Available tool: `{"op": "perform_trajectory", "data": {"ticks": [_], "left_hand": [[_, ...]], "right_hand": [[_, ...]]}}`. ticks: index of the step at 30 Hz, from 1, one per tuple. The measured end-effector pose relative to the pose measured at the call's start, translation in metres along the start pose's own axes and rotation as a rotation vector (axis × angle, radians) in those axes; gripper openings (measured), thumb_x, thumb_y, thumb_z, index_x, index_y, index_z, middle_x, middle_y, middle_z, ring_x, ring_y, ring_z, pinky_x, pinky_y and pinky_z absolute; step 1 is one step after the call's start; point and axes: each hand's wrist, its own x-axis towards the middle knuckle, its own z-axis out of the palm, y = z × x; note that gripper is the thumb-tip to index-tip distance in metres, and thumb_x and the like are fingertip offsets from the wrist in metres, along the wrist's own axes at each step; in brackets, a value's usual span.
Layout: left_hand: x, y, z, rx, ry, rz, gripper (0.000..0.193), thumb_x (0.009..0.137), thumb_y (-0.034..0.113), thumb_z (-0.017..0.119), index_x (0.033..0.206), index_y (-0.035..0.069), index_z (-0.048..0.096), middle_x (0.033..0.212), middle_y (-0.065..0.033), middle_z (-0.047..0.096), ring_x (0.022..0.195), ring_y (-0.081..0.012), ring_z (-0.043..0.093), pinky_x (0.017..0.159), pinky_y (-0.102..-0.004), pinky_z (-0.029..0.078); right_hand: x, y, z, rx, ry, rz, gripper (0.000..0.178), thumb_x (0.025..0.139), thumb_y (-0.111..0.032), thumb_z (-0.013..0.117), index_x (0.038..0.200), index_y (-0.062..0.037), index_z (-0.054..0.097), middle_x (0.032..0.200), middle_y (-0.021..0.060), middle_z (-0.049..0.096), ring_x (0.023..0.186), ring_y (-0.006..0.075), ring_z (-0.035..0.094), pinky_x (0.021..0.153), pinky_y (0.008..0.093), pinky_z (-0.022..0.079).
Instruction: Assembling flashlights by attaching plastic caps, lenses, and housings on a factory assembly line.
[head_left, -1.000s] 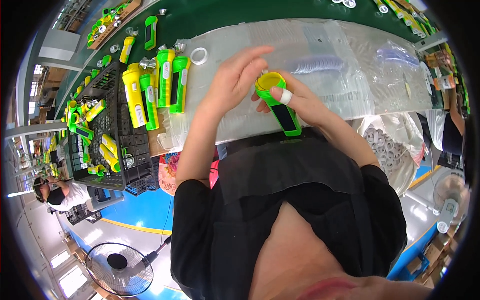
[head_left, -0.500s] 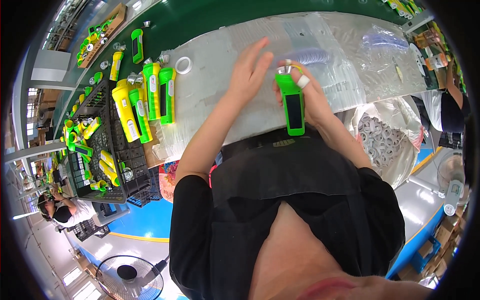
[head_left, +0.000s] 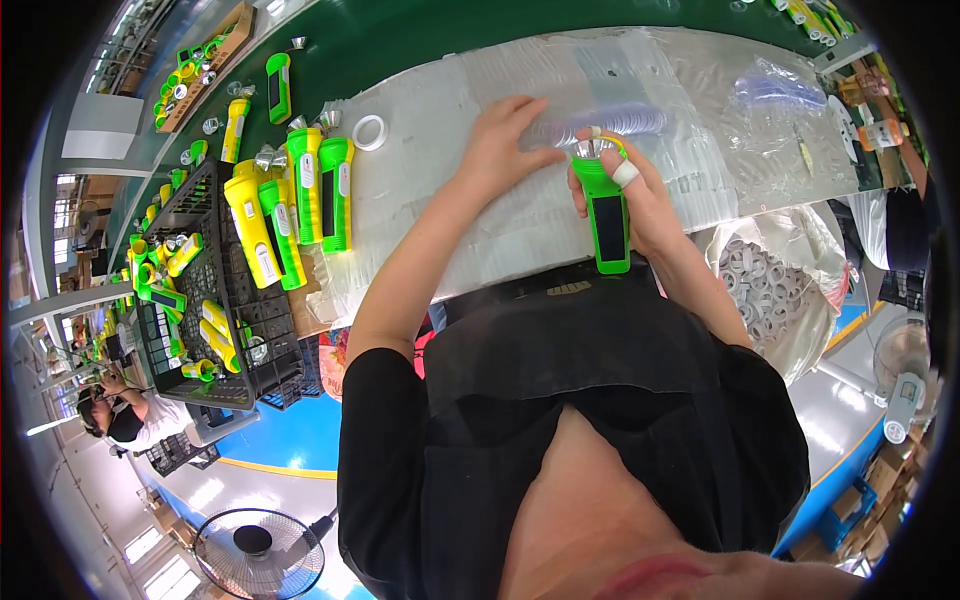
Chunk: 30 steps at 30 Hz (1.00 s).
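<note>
The right hand (head_left: 645,205) is closed around the upper part of a green flashlight (head_left: 609,228), its thumb along the near side of the head and its fingers wrapped behind; white tape bands the thumb. The flashlight stands roughly lengthwise before the person's chest, its dark panel facing up at the camera, its lower end toward the black apron (head_left: 570,335) and its head pointing away, where a silver reflector (head_left: 597,147) sits in the mouth. The left hand (head_left: 500,140) is spread, with nothing visible in it, just left of that head; its thumb reaches toward the reflector, though whether they touch cannot be told. Beyond the hands, a row of clear discs (head_left: 635,120) lies on the plastic sheet (head_left: 430,105) covering the table. To the left, a white ring (head_left: 370,132) lies near several green and yellow flashlights (head_left: 306,190), which lie side by side next to a black crate (head_left: 255,345) containing more of them. To the right of the right forearm, an open white sack (head_left: 805,320) is filled with pale rings (head_left: 760,280). Farther off, a co-worker (head_left: 150,420) in white sits at the left, above a fan (head_left: 255,545).
</note>
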Motion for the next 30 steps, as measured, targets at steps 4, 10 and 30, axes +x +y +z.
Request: {"op": "perform_trajectory", "data": {"ticks": [4, 10, 30], "left_hand": [[-0.004, -0.01, -0.001, -0.135, -0.05, -0.069, 0.058, 0.072, 0.027, 0.08, 0.123, 0.008, 0.062, 0.11, -0.0106, 0.062, 0.105, -0.0288, 0.055, 0.089, -0.0386, 0.046], [-0.005, 0.048, -0.057, -0.266, 0.027, 0.087, 0.039, 0.09, 0.02, 0.062, 0.129, 0.011, 0.061, 0.114, -0.0119, 0.055, 0.102, -0.0253, 0.05, 0.088, -0.0331, 0.041], [-0.039, 0.051, -0.093, -0.34, 0.234, 0.116, 0.039, 0.099, 0.02, 0.037, 0.122, -0.002, 0.06, 0.125, -0.0165, 0.061, 0.12, -0.0375, 0.054, 0.104, -0.0451, 0.036]], "right_hand": [[0.002, 0.0, 0.001, 0.011, -0.001, 0.023, 0.04, 0.098, -0.03, 0.054, 0.127, -0.0034, 0.049, 0.089, 0.011, 0.06, 0.072, 0.0163, 0.058, 0.065, 0.0302, 0.048], [0.009, -0.005, 0.017, -0.091, -0.061, 0.077, 0.043, 0.096, -0.032, 0.057, 0.126, -0.002, 0.05, 0.089, 0.0094, 0.061, 0.072, 0.014, 0.058, 0.065, 0.028, 0.048], [0.054, 0.01, 0.063, -0.233, -0.496, 0.01, 0.045, 0.097, -0.034, 0.058, 0.126, -0.0012, 0.047, 0.091, 0.0077, 0.06, 0.073, 0.0149, 0.061, 0.066, 0.03, 0.052]]}}
